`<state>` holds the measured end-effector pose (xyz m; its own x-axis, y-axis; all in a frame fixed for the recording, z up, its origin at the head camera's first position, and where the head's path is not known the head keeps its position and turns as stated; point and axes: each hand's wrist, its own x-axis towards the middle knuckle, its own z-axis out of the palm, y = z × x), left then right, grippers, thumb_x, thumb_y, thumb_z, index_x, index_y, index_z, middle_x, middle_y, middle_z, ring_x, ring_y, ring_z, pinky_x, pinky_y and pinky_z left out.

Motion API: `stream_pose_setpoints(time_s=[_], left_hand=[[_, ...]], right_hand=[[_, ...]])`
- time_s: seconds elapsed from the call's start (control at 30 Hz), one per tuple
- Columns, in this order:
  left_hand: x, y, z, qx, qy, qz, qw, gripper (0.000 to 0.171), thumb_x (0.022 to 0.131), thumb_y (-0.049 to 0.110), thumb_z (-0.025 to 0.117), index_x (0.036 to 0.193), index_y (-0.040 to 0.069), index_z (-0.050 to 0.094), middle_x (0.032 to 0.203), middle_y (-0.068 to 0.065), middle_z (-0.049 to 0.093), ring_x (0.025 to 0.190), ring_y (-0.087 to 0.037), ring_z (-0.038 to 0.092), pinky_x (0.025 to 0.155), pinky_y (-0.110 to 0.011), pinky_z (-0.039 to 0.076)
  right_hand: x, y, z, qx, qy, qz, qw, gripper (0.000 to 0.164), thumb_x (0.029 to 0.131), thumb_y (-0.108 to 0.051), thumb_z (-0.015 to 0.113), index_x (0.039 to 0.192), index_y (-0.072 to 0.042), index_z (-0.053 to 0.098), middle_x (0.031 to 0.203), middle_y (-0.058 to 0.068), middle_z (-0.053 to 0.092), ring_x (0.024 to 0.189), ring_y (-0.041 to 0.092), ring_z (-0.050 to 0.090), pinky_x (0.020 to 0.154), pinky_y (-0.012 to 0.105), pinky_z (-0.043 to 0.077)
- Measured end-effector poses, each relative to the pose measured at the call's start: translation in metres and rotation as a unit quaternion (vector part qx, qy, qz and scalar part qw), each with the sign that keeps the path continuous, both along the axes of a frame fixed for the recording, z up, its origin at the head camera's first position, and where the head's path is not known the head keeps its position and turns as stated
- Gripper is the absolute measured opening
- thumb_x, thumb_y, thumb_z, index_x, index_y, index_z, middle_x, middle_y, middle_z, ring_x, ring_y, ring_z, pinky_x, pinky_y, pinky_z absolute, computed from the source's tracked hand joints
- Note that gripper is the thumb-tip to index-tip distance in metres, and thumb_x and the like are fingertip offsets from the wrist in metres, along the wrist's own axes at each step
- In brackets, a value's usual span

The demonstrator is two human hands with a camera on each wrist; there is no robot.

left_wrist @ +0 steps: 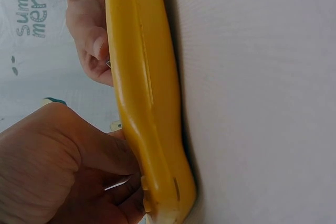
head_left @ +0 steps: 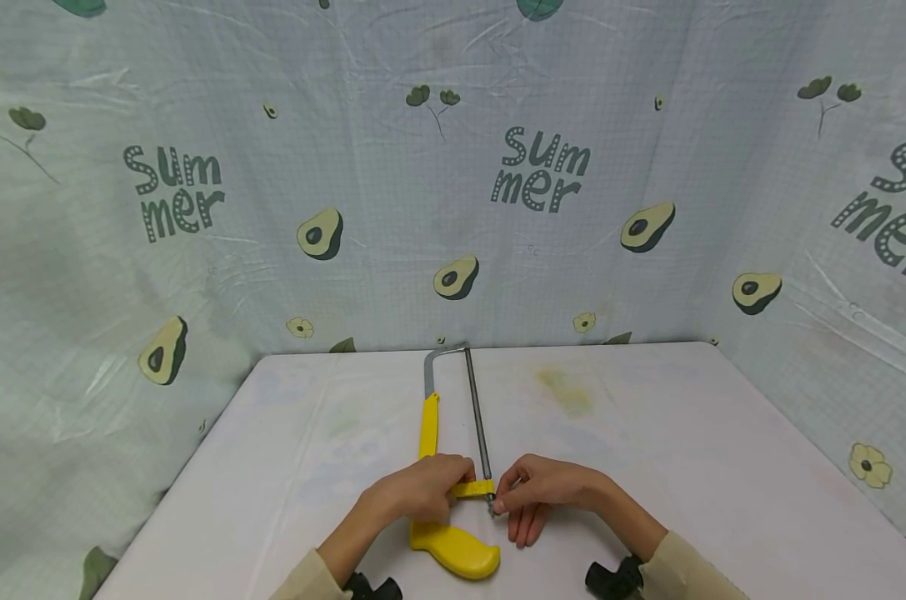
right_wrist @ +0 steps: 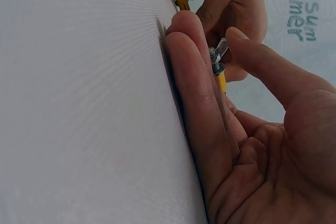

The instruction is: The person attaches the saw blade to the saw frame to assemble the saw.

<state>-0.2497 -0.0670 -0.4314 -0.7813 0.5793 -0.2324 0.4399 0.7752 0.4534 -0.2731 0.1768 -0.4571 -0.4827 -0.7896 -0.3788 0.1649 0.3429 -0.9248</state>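
A hacksaw with a yellow handle lies on the white table, its grey metal front end pointing away from me. My left hand grips the yellow frame just above the handle. Along the right side runs the dark blade, ending at a yellow crosspiece. My right hand has thumb and index finger at the metal wing nut on the blade's near end. Its lower fingers extend along the tabletop. In the left wrist view the handle hides part of both hands.
The white table stretches out around the saw and bears a faint yellowish stain. A printed curtain with avocados and lettering hangs behind it and along both sides.
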Motion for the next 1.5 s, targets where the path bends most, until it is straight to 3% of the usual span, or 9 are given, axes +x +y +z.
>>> stream_pose_setpoints(time_s=[1.5], left_hand=[[-0.0029, 0.0019, -0.0015, -0.004, 0.006, -0.003, 1.0000, 0.032, 0.087, -0.003, 0.071, 0.106, 0.021, 0.061, 0.091, 0.011, 0.057, 0.083, -0.006, 0.051, 0.081, -0.021, 0.047]], right_hand=[[-0.0024, -0.0013, -0.0018, 0.008, 0.007, -0.010, 1.000, 0.031, 0.099, -0.030, 0.067, 0.106, 0.000, 0.072, 0.075, 0.007, 0.075, 0.060, 0.012, 0.074, 0.058, 0.026, 0.059]])
